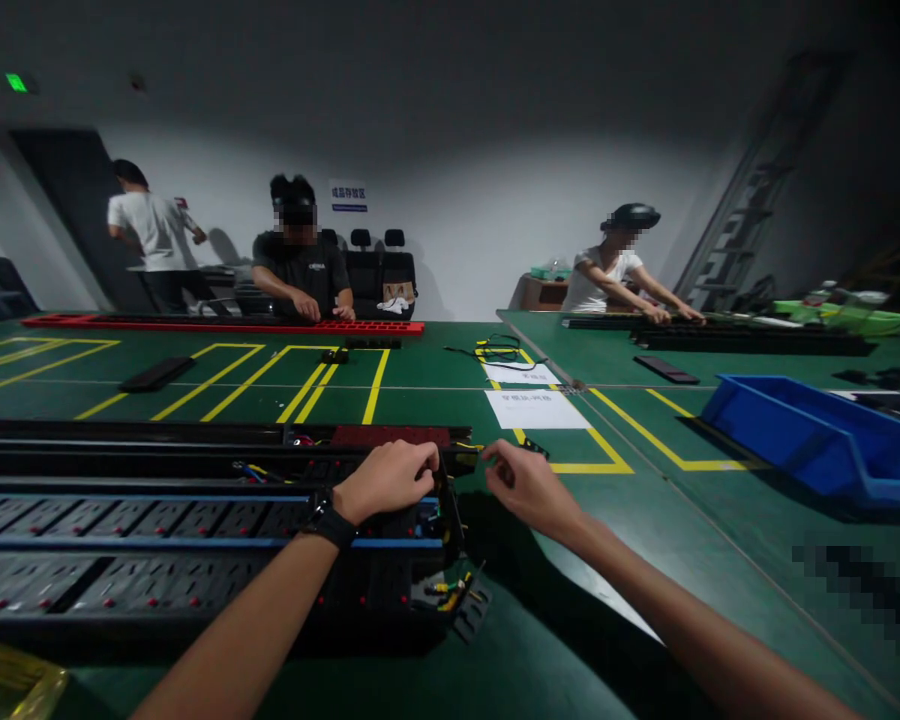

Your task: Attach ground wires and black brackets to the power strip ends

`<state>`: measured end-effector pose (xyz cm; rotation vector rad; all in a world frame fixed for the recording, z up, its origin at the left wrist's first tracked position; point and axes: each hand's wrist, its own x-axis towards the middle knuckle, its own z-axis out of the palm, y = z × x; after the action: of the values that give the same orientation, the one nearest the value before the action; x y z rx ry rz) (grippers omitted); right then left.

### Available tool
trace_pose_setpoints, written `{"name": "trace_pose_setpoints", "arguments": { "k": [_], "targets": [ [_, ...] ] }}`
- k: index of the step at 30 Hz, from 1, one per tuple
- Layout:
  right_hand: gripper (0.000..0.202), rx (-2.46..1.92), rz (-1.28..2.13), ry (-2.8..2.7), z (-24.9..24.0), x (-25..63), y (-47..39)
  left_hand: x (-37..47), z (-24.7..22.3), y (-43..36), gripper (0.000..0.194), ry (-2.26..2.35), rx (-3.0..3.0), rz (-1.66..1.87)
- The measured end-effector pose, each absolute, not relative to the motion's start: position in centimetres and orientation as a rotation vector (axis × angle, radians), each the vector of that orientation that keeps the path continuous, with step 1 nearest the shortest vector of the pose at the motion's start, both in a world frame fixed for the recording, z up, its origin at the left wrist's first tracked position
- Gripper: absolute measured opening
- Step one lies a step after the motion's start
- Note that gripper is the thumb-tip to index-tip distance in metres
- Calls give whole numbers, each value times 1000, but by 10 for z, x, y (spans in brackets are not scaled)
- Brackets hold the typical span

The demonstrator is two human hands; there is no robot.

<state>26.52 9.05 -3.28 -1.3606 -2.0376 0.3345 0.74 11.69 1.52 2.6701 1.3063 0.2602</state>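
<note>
Long black strips with rows of sockets (pixel 195 518) lie side by side on the green table (pixel 562 630), their right ends near my hands. My left hand (pixel 394 478), with a black watch on the wrist, rests over the right end of the strips, fingers curled; what they hold, if anything, is hidden. Just right of the strip end, my right hand (pixel 529 485) has thumb and forefinger pinched by a yellow wire (pixel 469 447); the thing between the tips is too small to name. Loose wires and an end plate (pixel 471 608) hang from the nearest strip.
A blue bin (pixel 825 440) stands at the right. White paper sheets (pixel 536 409) and a black cable (pixel 499 348) lie beyond my hands. Across the table, two people work at a red strip (pixel 232 325) and black strips (pixel 750 338); another person stands behind at the left.
</note>
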Motion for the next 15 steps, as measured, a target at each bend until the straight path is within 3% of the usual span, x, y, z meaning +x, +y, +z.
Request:
{"name": "trace_pose_setpoints", "arguments": {
  "k": [3,7,15],
  "targets": [
    [14,-1777,50,-2160,-8,292,100,7,14,117,17,1309,2666,272],
    [32,-2207,35,-2219,2,312,105,7,14,117,18,1303,2668,279],
    [23,-2181,145,-2308,-12,310,103,7,14,118,20,1291,2681,261]
  ]
}}
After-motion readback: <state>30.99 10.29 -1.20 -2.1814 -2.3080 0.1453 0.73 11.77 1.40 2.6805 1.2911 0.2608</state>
